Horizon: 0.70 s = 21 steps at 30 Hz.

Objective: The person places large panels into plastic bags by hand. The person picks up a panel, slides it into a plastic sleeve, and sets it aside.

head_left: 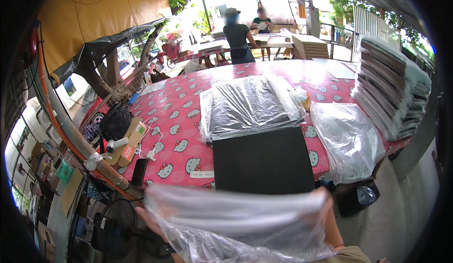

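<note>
A clear plastic bag [240,218], blurred by motion, is stretched between my two hands at the front edge of the table. My left hand [152,221] is at its left end, partly behind the film. The right end is gripped by my right hand [324,211], whose fingers are partly hidden by the plastic. Just beyond the bag, a flat black board [262,161] lies on the table. Behind that board, black sheets wrapped in clear plastic [245,103] lie in a pile. More clear plastic bags [348,138] lie flat to the right.
A pink patterned cloth [177,116] covers the table. Wrapped boards [384,88] stand in a tall stack at right. A phone [138,172], cardboard box [130,145] and black bag [116,121] sit at left, above a fan [113,230]. Two people [237,39] work farther back.
</note>
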### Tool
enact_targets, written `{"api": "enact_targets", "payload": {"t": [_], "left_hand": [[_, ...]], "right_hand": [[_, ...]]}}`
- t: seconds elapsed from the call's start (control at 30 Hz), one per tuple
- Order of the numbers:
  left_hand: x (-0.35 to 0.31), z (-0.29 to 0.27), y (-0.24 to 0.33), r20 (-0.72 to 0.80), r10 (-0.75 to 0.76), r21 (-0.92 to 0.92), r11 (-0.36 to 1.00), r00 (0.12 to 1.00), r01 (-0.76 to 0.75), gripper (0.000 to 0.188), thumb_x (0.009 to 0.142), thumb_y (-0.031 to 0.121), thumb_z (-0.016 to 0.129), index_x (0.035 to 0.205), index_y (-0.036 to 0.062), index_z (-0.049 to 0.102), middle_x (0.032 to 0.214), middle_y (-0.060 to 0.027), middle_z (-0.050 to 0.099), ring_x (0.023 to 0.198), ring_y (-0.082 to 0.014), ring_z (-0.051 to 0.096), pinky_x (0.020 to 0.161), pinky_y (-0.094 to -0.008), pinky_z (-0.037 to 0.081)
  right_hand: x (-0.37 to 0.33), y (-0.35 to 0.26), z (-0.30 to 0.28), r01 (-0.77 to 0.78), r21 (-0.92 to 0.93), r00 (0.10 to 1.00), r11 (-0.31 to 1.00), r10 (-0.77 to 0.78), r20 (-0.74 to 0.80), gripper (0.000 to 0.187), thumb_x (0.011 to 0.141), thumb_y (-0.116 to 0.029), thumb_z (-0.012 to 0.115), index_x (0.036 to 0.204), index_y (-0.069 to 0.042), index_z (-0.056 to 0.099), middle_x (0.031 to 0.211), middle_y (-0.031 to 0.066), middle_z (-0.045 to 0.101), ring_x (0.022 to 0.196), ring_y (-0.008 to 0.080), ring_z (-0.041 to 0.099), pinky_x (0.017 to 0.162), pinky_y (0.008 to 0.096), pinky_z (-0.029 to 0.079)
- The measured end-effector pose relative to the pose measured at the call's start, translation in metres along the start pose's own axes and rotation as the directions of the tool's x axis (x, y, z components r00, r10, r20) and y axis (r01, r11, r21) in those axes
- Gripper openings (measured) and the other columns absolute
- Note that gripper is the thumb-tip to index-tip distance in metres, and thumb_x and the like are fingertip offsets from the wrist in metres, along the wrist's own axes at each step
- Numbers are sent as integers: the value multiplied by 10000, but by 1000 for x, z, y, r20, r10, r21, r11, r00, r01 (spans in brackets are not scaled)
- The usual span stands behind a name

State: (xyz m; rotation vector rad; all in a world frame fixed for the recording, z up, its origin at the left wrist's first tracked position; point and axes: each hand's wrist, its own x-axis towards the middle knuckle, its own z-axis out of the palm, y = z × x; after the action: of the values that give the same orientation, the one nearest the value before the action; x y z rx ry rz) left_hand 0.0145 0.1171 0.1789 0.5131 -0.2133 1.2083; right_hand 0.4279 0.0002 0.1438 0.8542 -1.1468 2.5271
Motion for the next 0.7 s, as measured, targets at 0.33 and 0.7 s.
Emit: {"api": "enact_targets", "payload": {"t": [0.33, 0.7], "left_hand": [[-6, 2, -37, 315, -693, 691, 636, 649, 343, 532, 669, 265, 669, 1075, -22, 478, 944, -109, 561, 857, -215, 534, 720, -306, 421], [107, -62, -36, -197, -326, 838, 434, 925, 332, 503, 667, 117, 607, 1124, -24, 452, 1034, -101, 527, 954, -175, 511, 820, -266, 391]], "right_hand": [[18, 26, 18, 435, -562, 490, 704, -708, -508, 417, 641, -157, 719, 964, 49, 554, 851, 119, 594, 756, 190, 567, 659, 308, 445], [-101, -88, 7, -803, -400, -266, 441, -867, -421, 193, 705, -41, 520, 894, -25, 556, 706, 16, 561, 659, 69, 519, 601, 203, 407]]}}
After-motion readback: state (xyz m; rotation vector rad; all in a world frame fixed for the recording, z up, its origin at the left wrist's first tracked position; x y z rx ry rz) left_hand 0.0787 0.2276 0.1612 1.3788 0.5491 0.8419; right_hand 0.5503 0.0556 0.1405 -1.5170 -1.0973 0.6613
